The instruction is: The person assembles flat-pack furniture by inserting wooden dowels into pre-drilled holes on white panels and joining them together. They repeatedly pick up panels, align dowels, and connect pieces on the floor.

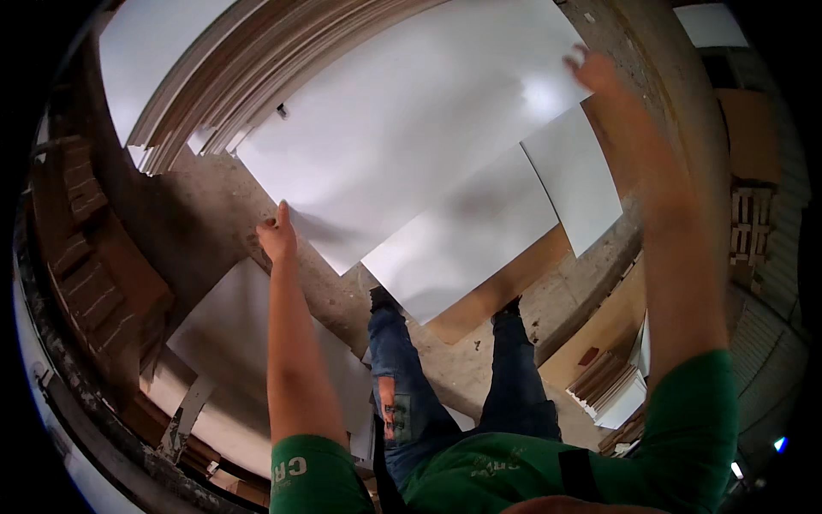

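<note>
A large white panel [411,111] lies flat before me, over smaller white sheets. One smaller sheet [462,231] shows at its near side, and another white sheet [578,176] sits beside that. Brown board [501,291] peeks out beneath them. At the panel's left edge is my left hand [276,236], thumb raised against the edge and fingers apart from it. My right hand [592,70] reaches to the far right edge, its fingers spread and bent over the rim, slightly blurred. Neither hand visibly wraps round the panel.
A tall stack of boards [248,68] stands at the far left, topped in white. Brown cardboard [107,248] piles up along the left. Beside my left leg lies a pale sheet [248,343]. A bundle of boards [608,385] sits right of my legs, a pallet [751,224] farther right.
</note>
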A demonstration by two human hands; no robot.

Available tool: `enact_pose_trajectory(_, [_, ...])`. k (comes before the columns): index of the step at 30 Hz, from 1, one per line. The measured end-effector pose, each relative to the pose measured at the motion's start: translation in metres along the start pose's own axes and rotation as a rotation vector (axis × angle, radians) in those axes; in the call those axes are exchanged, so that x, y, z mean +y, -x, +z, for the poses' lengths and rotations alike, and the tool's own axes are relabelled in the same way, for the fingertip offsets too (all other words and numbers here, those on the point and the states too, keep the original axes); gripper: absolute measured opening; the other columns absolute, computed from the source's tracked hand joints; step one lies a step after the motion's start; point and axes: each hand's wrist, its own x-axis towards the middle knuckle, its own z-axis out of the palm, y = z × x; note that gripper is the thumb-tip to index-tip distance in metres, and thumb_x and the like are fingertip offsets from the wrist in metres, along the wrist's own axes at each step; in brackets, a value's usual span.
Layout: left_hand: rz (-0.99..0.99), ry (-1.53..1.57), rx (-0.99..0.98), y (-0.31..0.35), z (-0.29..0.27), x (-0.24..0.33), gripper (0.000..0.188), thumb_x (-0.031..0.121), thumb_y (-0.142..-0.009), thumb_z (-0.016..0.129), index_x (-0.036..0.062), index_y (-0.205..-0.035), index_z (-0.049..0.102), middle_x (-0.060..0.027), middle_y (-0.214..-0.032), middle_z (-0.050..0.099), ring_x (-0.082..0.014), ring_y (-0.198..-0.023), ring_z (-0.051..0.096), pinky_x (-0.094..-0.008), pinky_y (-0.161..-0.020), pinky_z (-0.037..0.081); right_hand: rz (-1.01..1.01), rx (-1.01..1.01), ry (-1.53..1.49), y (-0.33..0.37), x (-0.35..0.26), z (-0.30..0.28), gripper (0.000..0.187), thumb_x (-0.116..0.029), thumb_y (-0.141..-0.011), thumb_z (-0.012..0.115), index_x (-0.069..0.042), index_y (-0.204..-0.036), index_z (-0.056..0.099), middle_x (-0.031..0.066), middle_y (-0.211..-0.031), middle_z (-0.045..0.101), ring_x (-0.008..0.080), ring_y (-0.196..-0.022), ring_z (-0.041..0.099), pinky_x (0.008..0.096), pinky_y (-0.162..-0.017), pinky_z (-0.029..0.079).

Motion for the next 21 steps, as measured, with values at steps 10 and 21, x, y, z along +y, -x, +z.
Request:
enact_pose_trajectory(10, [0.003,0.509,-0.310,0.027,0.004,0.012,0.049,0.036,-0.089,0.046,-0.0006,-0.122,0.041,-0.0099,-0.099,0.053,-0.0186,-0.087,0.050,-0.0323,-0.073,0.043,0.952,-0.282,-1.727,0.139,-0.122,0.118,0.071,-0.043,-0.082,0.052,0.004,-0.128,0.025,0.0175,-0.126,0.036,0.0302,-0.117,0.036,0.0418,-0.094,0.036])
enact_pose_trajectory(21, [-0.131,0.850,-0.549,0.044,0.014,0.002,0.051,0.032,-0.091,0.041,-0.0031,-0.126,0.031,-0.0171,-0.125,0.038,-0.0280,-0.115,0.039,-0.0410,-0.093,0.034,0.571,-0.568,-1.566,0.141,-0.123,0.102,0.065,-0.047,-0.085,0.044,-0.005,-0.132,0.026,0.0144,-0.134,0.029,0.0274,-0.113,0.042,0.0388,-0.095,0.035])
